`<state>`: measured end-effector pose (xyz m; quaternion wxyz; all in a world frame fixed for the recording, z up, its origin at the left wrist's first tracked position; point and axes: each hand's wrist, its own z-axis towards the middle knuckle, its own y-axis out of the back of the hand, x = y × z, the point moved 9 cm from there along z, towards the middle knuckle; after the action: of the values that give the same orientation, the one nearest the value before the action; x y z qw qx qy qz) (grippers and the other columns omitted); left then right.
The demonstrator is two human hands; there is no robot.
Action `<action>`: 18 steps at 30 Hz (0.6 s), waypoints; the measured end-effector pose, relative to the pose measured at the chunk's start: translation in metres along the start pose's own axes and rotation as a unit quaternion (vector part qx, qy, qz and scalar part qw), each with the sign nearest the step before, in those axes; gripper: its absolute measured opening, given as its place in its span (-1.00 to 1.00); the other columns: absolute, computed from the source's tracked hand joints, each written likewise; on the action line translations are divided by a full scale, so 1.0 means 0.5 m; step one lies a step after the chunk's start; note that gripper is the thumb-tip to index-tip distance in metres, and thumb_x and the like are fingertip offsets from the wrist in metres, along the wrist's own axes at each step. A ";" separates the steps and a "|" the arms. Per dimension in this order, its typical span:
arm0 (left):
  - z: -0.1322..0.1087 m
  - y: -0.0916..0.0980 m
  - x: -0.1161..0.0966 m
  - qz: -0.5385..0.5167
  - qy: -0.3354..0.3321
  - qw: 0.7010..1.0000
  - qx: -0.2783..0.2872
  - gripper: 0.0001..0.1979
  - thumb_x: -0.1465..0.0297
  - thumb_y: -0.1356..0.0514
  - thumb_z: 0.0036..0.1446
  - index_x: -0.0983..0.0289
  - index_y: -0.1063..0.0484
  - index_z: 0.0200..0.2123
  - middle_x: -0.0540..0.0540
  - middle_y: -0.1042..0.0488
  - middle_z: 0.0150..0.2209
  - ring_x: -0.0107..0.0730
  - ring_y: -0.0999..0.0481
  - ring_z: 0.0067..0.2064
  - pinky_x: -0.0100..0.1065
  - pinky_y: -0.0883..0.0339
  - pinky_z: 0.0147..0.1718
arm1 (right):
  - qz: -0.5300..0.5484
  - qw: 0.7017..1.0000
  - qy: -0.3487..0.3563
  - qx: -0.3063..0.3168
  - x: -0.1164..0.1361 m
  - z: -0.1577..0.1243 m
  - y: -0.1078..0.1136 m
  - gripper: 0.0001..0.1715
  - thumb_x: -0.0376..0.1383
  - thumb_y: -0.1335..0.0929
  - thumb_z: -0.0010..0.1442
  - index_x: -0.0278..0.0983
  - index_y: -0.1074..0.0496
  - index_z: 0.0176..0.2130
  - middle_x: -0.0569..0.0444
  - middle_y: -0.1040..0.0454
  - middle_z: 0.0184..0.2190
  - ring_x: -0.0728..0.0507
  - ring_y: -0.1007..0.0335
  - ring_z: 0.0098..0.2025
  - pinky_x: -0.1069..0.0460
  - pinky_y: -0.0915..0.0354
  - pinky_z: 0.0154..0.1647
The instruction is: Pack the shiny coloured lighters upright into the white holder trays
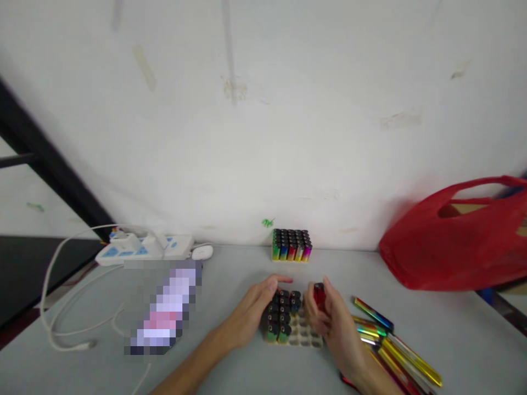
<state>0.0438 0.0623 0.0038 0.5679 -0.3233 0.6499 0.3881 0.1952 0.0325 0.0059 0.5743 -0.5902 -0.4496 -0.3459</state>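
A pale tray (pixel 304 341) with round sockets lies on the grey table, and black-topped lighters (pixel 284 310) stand upright in its left columns. The sockets on its right side show bare. My left hand (pixel 261 293) rests at the tray's far left corner, index finger stretched out behind the lighters and thumb beside them. It grips nothing that I can see. Over the tray's right side, my right hand (pixel 329 312) is closed around a red lighter (pixel 319 295) with a dark top. The fingers hide its lower part.
A full block of lighters (pixel 291 246) stands against the wall. Shiny coloured strips (pixel 395 345) lie right of my right hand. A red bag (pixel 457 241) sits at far right. On the left are a power strip (pixel 144 249), white cables and a blurred-out phone-like screen (pixel 167 310).
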 end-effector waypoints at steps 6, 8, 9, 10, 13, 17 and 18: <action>0.001 0.005 0.004 0.037 -0.014 0.999 0.003 -0.24 -0.22 0.16 0.52 0.12 -0.54 0.31 0.17 -0.63 0.08 0.05 -0.54 0.17 -0.04 -0.32 0.26 | 0.024 0.999 -0.021 0.022 -0.009 0.003 -0.004 -0.17 0.40 -0.29 0.30 -0.14 -0.06 -0.57 0.26 0.07 -0.60 -0.04 0.26 -0.53 0.01 0.07 -0.48; 0.001 0.007 0.005 0.043 -0.018 0.999 0.001 -0.24 -0.21 0.16 0.53 0.13 -0.55 0.31 0.16 -0.63 0.09 0.05 -0.53 0.18 -0.03 -0.29 0.28 | 0.017 0.999 -0.024 0.021 -0.013 0.003 -0.001 -0.19 0.38 -0.30 0.31 -0.14 -0.06 -0.57 0.27 0.08 -0.60 -0.04 0.26 -0.52 0.01 0.07 -0.47; 0.001 0.008 0.006 0.042 -0.016 0.999 -0.002 -0.24 -0.20 0.17 0.54 0.14 -0.55 0.30 0.17 -0.63 0.09 0.06 -0.53 0.18 -0.02 -0.28 0.29 | 0.013 0.999 -0.025 0.019 -0.015 0.003 0.002 -0.19 0.38 -0.29 0.31 -0.14 -0.06 -0.57 0.27 0.08 -0.60 -0.04 0.26 -0.52 0.01 0.09 -0.47; 0.002 0.008 0.008 0.039 -0.013 0.999 -0.003 -0.23 -0.20 0.17 0.54 0.15 -0.55 0.30 0.18 -0.63 0.09 0.07 -0.53 0.18 -0.01 -0.28 0.29 | 0.007 0.999 -0.027 0.016 -0.019 0.004 0.004 -0.19 0.37 -0.29 0.31 -0.14 -0.06 -0.57 0.28 0.08 -0.60 -0.04 0.26 -0.52 0.01 0.11 -0.47; 0.002 0.006 0.011 0.028 -0.009 1.000 -0.002 -0.22 -0.21 0.19 0.53 0.15 -0.54 0.31 0.20 -0.63 0.10 0.09 -0.53 0.19 0.02 -0.28 0.29 | -0.020 0.999 -0.035 0.001 -0.032 0.007 0.013 -0.20 0.38 -0.30 0.29 -0.13 -0.08 -0.58 0.28 0.09 -0.61 -0.03 0.28 -0.54 0.01 0.19 -0.50; 0.003 0.005 0.007 0.016 -0.012 1.000 -0.005 -0.21 -0.24 0.17 0.50 0.14 -0.55 0.29 0.20 -0.64 0.08 0.10 -0.55 0.17 0.02 -0.29 0.27 | -0.040 0.999 -0.028 -0.018 -0.040 0.011 0.020 -0.19 0.41 -0.30 0.26 -0.13 -0.09 -0.59 0.29 0.09 -0.63 -0.02 0.27 -0.55 0.00 0.21 -0.51; 0.003 0.005 0.006 0.014 -0.011 1.000 -0.006 -0.20 -0.25 0.16 0.50 0.15 -0.56 0.29 0.20 -0.65 0.07 0.10 -0.55 0.16 0.01 -0.30 0.26 | -0.047 0.998 -0.025 -0.022 -0.040 0.011 0.022 -0.18 0.41 -0.29 0.26 -0.13 -0.09 -0.58 0.28 0.09 -0.63 -0.02 0.26 -0.55 0.00 0.19 -0.51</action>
<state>0.0420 0.0651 0.0009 0.5673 -0.3133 0.6460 0.4034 0.1976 0.0360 -0.0170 0.5331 -0.5894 -0.4829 -0.3677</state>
